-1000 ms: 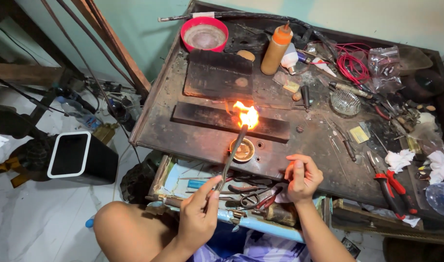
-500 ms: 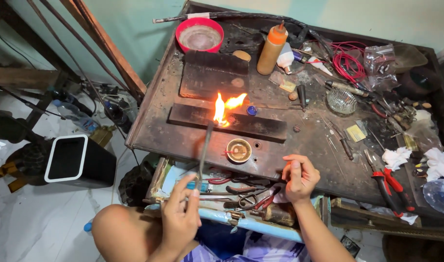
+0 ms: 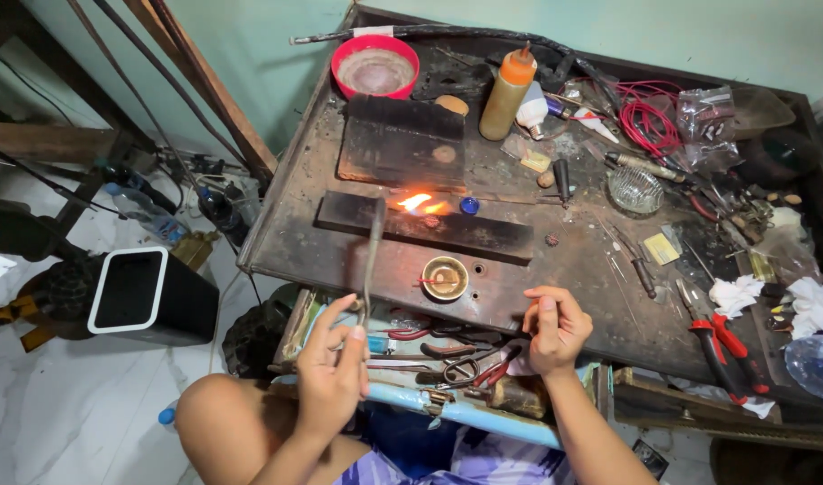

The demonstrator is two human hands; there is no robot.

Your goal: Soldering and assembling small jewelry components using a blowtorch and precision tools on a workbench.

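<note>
My left hand (image 3: 332, 368) grips a thin metal torch (image 3: 373, 256) by its lower end. Its tip points up and away, and an orange flame (image 3: 418, 203) burns at it over a long dark charred block (image 3: 456, 232). A small round brass dish (image 3: 445, 277) sits on the bench just right of the torch stem. My right hand (image 3: 556, 329) hovers at the bench's near edge with fingers curled together; whether it pinches something small I cannot tell. A bigger charred slab (image 3: 402, 144) lies farther back.
The dark bench (image 3: 573, 269) carries a red bowl (image 3: 375, 68), an orange-capped bottle (image 3: 508, 92), coiled red wire (image 3: 650, 126), a glass dish (image 3: 634, 189), red-handled pliers (image 3: 719, 346) and white tissue (image 3: 735, 295). Pliers and scissors (image 3: 447, 359) fill a tray at its near edge. A black bin (image 3: 151, 296) stands left.
The torch flame has moved from above the brass dish up and back onto the long charred block and has shrunk. My left hand shifted with it; my right hand stayed near the bench edge.
</note>
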